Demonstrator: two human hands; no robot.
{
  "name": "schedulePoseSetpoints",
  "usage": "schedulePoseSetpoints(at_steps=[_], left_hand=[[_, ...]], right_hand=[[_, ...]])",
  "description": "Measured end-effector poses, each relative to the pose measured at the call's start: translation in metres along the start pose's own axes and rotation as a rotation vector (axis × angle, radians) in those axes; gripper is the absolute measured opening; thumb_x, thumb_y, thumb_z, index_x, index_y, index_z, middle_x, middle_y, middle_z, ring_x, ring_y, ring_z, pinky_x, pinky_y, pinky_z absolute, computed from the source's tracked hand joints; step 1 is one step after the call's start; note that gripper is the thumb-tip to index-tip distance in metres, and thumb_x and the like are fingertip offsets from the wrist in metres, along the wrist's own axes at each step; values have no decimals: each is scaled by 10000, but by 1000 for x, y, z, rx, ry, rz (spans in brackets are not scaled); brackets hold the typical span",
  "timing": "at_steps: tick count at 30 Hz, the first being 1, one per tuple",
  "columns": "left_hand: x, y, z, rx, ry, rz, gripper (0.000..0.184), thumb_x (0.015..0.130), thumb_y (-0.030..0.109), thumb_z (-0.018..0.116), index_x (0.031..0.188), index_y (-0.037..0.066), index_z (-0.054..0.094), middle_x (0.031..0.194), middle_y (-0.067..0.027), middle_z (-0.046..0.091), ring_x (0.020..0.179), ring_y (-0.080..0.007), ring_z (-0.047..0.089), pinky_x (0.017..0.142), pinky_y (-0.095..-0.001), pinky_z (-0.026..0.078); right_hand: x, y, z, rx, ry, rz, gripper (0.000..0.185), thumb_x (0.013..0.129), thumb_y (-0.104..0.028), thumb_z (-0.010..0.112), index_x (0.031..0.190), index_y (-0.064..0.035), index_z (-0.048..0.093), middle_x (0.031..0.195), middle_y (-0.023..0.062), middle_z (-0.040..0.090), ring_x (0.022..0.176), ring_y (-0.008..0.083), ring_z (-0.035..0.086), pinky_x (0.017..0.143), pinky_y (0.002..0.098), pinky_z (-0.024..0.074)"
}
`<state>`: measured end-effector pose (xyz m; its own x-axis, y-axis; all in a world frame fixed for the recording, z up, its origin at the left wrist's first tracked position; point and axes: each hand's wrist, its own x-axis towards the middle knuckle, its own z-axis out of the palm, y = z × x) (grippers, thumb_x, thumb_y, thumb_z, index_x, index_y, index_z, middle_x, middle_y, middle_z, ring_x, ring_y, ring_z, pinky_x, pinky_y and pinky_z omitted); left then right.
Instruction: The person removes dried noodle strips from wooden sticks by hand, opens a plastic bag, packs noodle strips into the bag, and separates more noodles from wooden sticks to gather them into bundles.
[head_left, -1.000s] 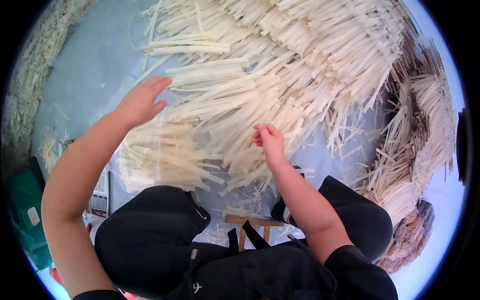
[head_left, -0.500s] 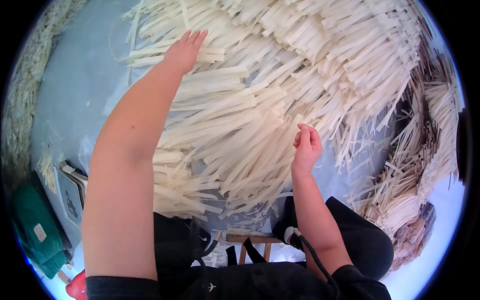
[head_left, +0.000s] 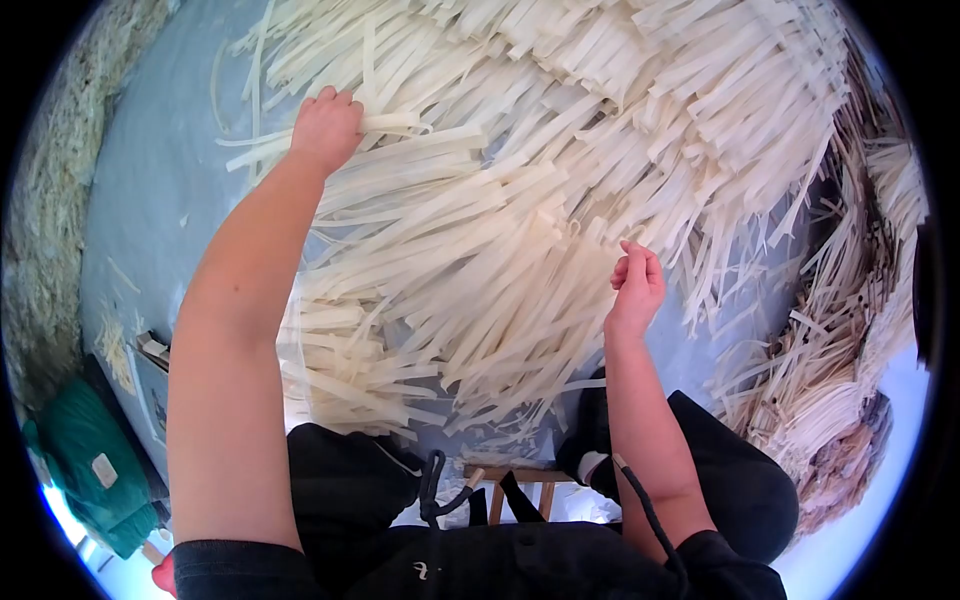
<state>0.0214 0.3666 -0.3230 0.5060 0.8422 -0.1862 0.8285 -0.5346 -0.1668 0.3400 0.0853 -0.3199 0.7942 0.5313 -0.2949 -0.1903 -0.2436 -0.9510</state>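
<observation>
My left hand (head_left: 328, 128) reaches far forward, its fingers curled around a few pale flat strips (head_left: 395, 123). The ends of these strips stick out on both sides of the fist. A broad layer of similar cream strips (head_left: 440, 225) spreads beneath and between my hands. My right hand (head_left: 640, 280) hovers near the right part of that layer, fingers bent together in a loose pinch. Whether anything lies in those fingers is hidden.
Thick overlapping rows of strips (head_left: 690, 110) fill the upper right. Brownish bundles (head_left: 845, 330) are heaped along the right edge. A green cloth item (head_left: 95, 470) lies at lower left, and a small wooden stool (head_left: 515, 474) stands between my legs.
My left hand has gone from outstretched fingers to a closed grip on some strips, shifting left and slightly nearer. My right hand appears a little farther right, still closed.
</observation>
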Motion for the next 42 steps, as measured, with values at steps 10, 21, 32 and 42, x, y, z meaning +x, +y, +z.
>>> schedulePoseSetpoints(at_steps=[10,21,32,42], left_hand=[[12,22,2,-367,147,82,488,818,40,592,1279,165,491,1049,-88,609,1027,-311,565,852,-434,502],[-21,69,-54,-171,72,263,214,786,72,636,995,107,665,998,-82,595,976,-304,588,821,-428,516],[-14,117,-6,-379,-274,-171,670,766,373,754,1311,62,520,1378,-155,475,1207,-348,516,1009,-418,451],[-59,119,13,-569,-224,-145,811,751,437,765,1378,57,418,1387,-170,395,1236,-353,487,985,-443,457]], right_hand=[[4,-3,-1,9,39,24,151,917,-163,598,888,-34,671,642,-19,525,561,60,449,521,213,357],[23,-11,-29,70,147,-48,161,897,-176,616,858,-27,663,627,-18,514,548,66,434,517,214,340],[-9,86,-102,-305,437,87,312,900,-334,659,893,-24,620,734,27,558,641,112,491,614,252,422],[-51,85,-97,-688,29,150,603,844,-555,654,993,28,613,851,130,593,795,218,558,763,326,466]])
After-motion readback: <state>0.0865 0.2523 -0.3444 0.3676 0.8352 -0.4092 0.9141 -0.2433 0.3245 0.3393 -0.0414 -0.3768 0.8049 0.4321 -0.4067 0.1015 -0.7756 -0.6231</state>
